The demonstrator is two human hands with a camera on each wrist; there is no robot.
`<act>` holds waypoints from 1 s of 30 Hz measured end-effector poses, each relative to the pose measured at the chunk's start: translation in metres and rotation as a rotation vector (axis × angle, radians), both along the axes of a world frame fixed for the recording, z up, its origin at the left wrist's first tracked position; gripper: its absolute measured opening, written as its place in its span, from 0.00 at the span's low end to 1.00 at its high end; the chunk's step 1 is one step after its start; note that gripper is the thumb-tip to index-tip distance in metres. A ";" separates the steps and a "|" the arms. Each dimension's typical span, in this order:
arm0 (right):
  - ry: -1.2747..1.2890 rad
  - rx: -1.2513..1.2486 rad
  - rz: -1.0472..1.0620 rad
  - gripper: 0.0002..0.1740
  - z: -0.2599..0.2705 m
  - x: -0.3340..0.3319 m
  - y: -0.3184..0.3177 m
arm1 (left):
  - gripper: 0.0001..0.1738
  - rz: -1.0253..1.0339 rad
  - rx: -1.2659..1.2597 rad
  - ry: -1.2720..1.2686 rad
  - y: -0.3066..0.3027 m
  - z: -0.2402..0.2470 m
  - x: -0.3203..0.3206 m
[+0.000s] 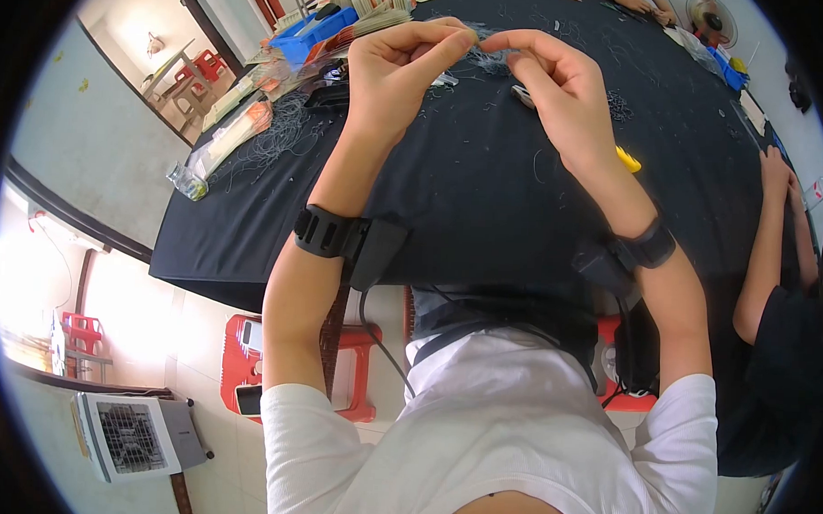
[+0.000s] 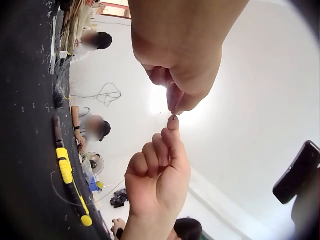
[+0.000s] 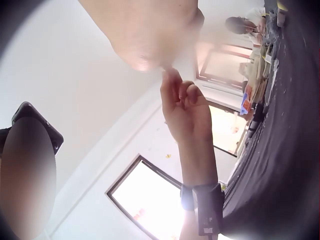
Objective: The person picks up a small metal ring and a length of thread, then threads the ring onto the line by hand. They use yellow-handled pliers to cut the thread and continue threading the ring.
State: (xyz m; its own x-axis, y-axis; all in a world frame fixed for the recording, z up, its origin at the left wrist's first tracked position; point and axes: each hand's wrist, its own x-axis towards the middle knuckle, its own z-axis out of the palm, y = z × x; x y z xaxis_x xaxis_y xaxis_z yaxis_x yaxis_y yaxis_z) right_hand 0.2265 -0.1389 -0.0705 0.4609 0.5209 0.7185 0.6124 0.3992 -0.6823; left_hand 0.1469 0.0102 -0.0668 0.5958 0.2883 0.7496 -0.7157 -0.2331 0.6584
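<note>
Both hands are raised above the black-covered table, their fingertips meeting in front of the chest. My left hand (image 1: 388, 79) pinches a tiny dark piece (image 2: 174, 117) between thumb and index finger; its kind is too small to tell. The right hand (image 1: 562, 104) stretches its index finger out to that piece, the tip right at it. Its thumb stands a little apart, and the other fingers are bent in toward the palm, as the left wrist view shows. In the right wrist view the left hand (image 3: 187, 112) shows below, while the near hand covers most of the meeting point.
Grey thread (image 1: 284, 130) lies in tangles on the black tablecloth (image 1: 485, 214). A blue bin (image 1: 315, 33) and stacked cards stand at the far left. A yellow-and-black tool (image 2: 65, 165) lies at the right. Another person's arms (image 1: 768, 224) rest at the right edge.
</note>
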 end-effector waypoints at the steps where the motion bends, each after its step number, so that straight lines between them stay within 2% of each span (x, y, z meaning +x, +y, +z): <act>1: 0.001 0.001 0.002 0.12 0.000 0.000 0.000 | 0.09 -0.001 0.002 0.000 0.000 0.000 0.000; 6: 0.017 -0.025 0.034 0.14 0.000 0.001 -0.002 | 0.09 0.009 -0.006 0.010 0.000 0.000 -0.001; 9: 0.047 -0.131 0.043 0.16 0.003 -0.002 -0.008 | 0.09 0.011 -0.014 0.011 0.001 0.001 -0.001; 15: 0.156 -0.244 0.237 0.23 0.012 -0.004 -0.020 | 0.09 0.001 -0.032 0.014 0.003 0.001 -0.002; 21: 0.217 -0.308 0.334 0.26 0.014 0.000 -0.026 | 0.09 -0.004 -0.044 0.011 0.003 0.000 0.000; 24: 0.182 -0.322 0.301 0.31 0.014 -0.004 -0.025 | 0.09 -0.013 -0.039 0.002 0.003 0.000 0.000; 30: 0.271 -0.344 0.404 0.28 0.014 0.006 -0.030 | 0.09 -0.011 -0.045 0.007 0.004 0.000 -0.001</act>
